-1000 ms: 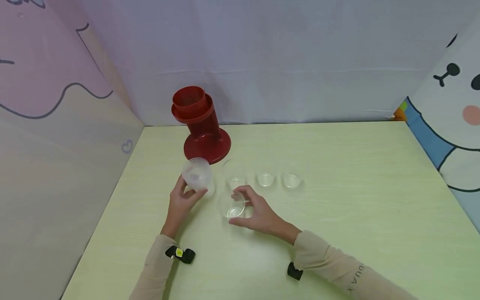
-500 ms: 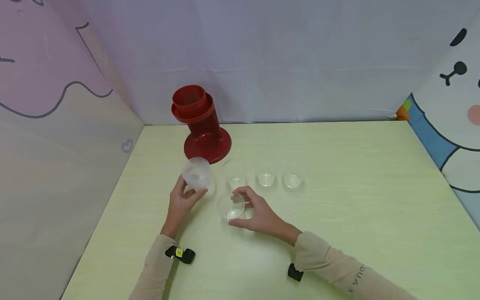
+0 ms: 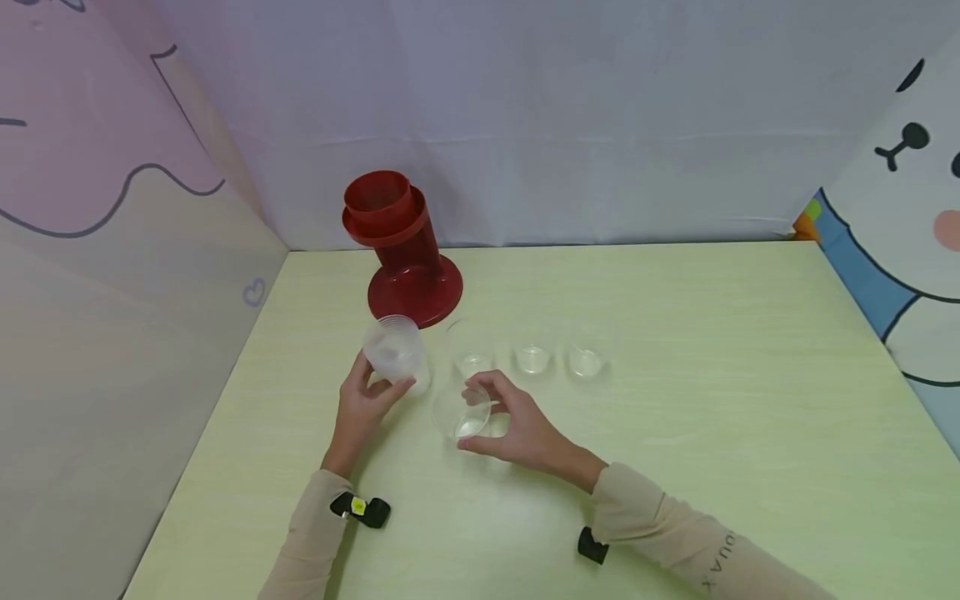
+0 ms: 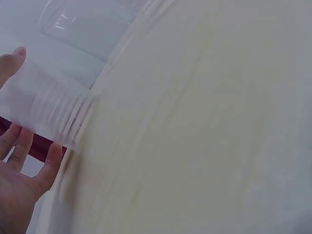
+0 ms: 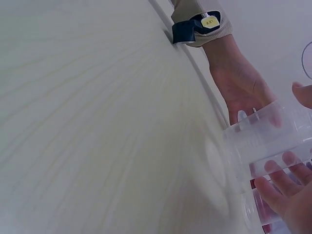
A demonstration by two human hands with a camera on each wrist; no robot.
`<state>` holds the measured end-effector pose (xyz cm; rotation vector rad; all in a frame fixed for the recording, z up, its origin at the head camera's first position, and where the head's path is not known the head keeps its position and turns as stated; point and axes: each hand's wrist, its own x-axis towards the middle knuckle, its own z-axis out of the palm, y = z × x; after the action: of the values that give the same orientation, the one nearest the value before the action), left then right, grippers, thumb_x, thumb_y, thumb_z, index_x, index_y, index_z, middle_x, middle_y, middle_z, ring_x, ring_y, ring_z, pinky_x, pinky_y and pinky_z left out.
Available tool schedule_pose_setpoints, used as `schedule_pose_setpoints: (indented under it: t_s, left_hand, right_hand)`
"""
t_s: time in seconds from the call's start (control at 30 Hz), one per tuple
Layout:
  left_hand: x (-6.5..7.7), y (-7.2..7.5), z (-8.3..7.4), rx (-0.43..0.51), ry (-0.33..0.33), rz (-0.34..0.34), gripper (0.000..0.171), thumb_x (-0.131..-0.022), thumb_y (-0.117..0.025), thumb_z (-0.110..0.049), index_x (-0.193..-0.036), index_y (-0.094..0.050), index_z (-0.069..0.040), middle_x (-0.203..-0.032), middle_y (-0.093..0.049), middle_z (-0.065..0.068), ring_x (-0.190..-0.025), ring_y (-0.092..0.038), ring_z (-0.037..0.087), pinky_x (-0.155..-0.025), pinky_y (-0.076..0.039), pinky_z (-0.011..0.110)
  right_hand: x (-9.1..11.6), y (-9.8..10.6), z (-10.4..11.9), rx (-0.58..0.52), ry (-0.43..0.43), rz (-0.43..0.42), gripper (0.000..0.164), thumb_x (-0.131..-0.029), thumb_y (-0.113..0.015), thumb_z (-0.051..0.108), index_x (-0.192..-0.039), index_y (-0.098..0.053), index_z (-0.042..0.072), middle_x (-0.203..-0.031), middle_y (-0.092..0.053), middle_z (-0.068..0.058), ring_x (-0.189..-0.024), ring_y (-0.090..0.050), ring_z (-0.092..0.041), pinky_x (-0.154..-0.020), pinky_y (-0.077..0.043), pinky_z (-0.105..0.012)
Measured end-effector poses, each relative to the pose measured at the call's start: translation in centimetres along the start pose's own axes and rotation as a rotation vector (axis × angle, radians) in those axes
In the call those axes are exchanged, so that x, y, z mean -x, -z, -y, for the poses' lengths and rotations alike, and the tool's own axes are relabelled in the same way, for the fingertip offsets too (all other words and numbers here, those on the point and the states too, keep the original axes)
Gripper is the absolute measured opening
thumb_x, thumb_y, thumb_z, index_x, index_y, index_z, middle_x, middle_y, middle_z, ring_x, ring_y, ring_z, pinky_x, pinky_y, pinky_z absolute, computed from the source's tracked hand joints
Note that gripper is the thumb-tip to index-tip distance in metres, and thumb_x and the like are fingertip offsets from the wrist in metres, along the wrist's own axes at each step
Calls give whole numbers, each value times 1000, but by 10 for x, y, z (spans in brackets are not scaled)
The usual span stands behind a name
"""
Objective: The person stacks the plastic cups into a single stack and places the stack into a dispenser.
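Note:
My left hand (image 3: 362, 408) grips a nested stack of clear plastic cups (image 3: 393, 348), its thumb on the near right side. In the left wrist view the stacked rims of the cups (image 4: 61, 114) show as several ridges, with the fingers below them. Just to the right, my right hand (image 3: 521, 429) holds a single clear plastic cup (image 3: 459, 410) between thumb and fingers, mouth up. Behind that cup, three more clear cups stand in a row: a left one (image 3: 472, 363), a middle one (image 3: 533, 358) and a right one (image 3: 585, 360).
At the back left of the pale table (image 3: 712, 375) stands a red cylindrical holder (image 3: 412, 279) with a round base and an open top. It is right behind the stack. A pale cloth wall (image 3: 570, 125) borders the table's far edge.

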<state>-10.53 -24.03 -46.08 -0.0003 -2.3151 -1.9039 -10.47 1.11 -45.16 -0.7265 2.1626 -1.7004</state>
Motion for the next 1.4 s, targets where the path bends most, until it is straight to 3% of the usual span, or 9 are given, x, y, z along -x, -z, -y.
schedule_pose_setpoints:
  t_s: [0.17,0.37,0.63,0.8,1.03,1.4]
  left_hand:
    - [0,0,1,-3,-9,-3,71,-79,-76,-5,-141,-41,-15,-132,-48,5,-115,-48,17,-90,-50,30]
    - [-6,3,28,-9,-41,-8,74,-79,-77,-10,-141,-41,-26,-134,-47,1,-118,-47,18,-88,-50,26]
    - [-7,3,34,4,-61,-8,73,-79,-77,-12,-140,-42,-28,-134,-47,0,-117,-47,20,-87,-51,25]
    - [-7,3,30,17,-37,-1,73,-79,-76,-8,-141,-41,-26,-134,-47,2,-117,-47,18,-88,-50,25]
    - [-1,1,3,-8,-21,11,71,-81,-74,-7,-142,-40,-17,-133,-47,7,-114,-48,17,-89,-50,25]
    - [0,0,-2,-24,29,-3,72,-80,-76,-11,-142,-40,-20,-135,-47,3,-118,-47,18,-91,-49,29]
  right_hand:
    - [2,2,13,-16,-11,5,66,-74,-82,13,-128,-44,11,-125,-55,-12,-116,-50,-22,-95,-45,-46]
    - [6,8,40,-18,-13,2,62,-74,-79,7,-126,-45,5,-121,-57,-10,-116,-51,-29,-95,-44,-51]
    - [6,10,40,-11,3,1,61,-75,-79,8,-126,-45,6,-120,-58,-8,-115,-52,-28,-94,-44,-51]
    - [6,12,42,-11,18,-8,61,-75,-80,9,-125,-46,6,-119,-58,-8,-113,-52,-28,-93,-44,-53]
    - [4,13,45,-12,54,-11,60,-75,-79,9,-125,-46,6,-118,-59,-8,-112,-54,-28,-91,-45,-52]
    - [0,16,56,-9,83,-9,61,-75,-79,8,-126,-46,4,-117,-59,-8,-111,-54,-27,-90,-45,-53]
